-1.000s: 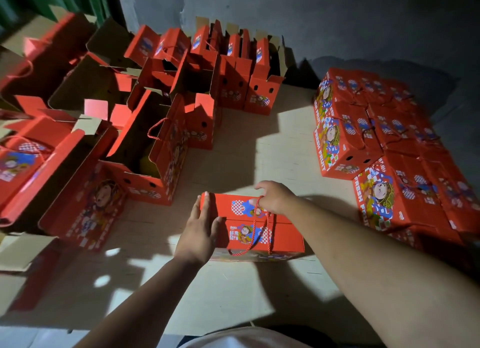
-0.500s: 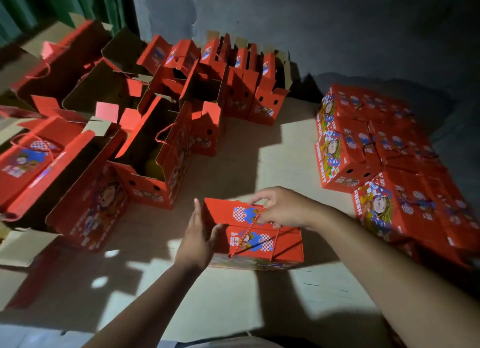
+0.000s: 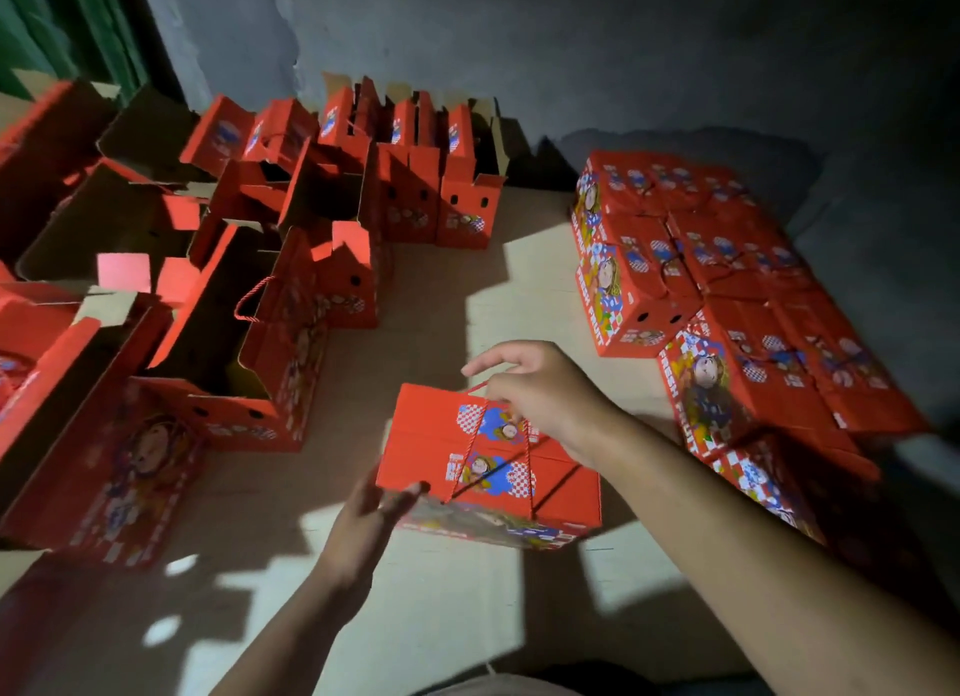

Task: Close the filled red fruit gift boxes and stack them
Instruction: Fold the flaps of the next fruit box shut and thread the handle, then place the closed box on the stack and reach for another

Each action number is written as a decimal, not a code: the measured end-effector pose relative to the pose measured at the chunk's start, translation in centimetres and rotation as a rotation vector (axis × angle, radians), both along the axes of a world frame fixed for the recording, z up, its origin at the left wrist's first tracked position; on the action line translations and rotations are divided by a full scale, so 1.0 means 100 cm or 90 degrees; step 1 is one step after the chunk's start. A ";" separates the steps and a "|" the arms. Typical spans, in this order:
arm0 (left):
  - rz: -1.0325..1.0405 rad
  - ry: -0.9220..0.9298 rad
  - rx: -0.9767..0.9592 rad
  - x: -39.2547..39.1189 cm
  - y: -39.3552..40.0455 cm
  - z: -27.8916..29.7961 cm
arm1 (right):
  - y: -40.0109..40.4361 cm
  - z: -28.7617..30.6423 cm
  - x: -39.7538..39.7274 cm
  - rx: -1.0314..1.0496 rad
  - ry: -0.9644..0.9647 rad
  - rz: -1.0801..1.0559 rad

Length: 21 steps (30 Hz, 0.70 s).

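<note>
Red closed box (image 3: 467,451) hangs at lower centre, its long axis left-right; the right hand (image 3: 540,399) pinches its rope handle (image 3: 480,391), the left hand (image 3: 374,513) lies open against its near corner. Stack (image 3: 727,290) lies rightward, nearer the right hand.

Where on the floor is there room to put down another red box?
Bare cardboard floor lies between the open boxes on the left and the closed stack on the right. More lies nearest you, below the held box. The left side is crowded.
</note>
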<state>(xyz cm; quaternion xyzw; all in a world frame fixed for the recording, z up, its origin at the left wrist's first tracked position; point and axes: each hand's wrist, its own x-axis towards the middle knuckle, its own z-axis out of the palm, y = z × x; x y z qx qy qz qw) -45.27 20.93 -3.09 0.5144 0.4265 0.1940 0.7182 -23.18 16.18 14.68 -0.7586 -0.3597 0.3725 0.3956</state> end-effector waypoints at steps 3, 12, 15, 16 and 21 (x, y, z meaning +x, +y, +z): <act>-0.069 0.012 0.046 0.013 -0.003 0.001 | -0.006 0.004 0.014 0.030 0.006 -0.070; -0.224 0.012 -0.080 0.106 -0.030 0.010 | -0.041 0.000 0.053 0.068 -0.004 -0.186; -0.219 0.017 -0.083 0.143 -0.031 0.008 | -0.052 -0.007 0.073 0.079 -0.015 -0.238; -0.220 0.021 -0.092 0.155 -0.032 0.008 | -0.054 -0.009 0.079 0.079 -0.015 -0.249; -0.241 0.041 -0.114 0.212 -0.043 0.007 | -0.067 -0.018 0.119 0.071 0.008 -0.294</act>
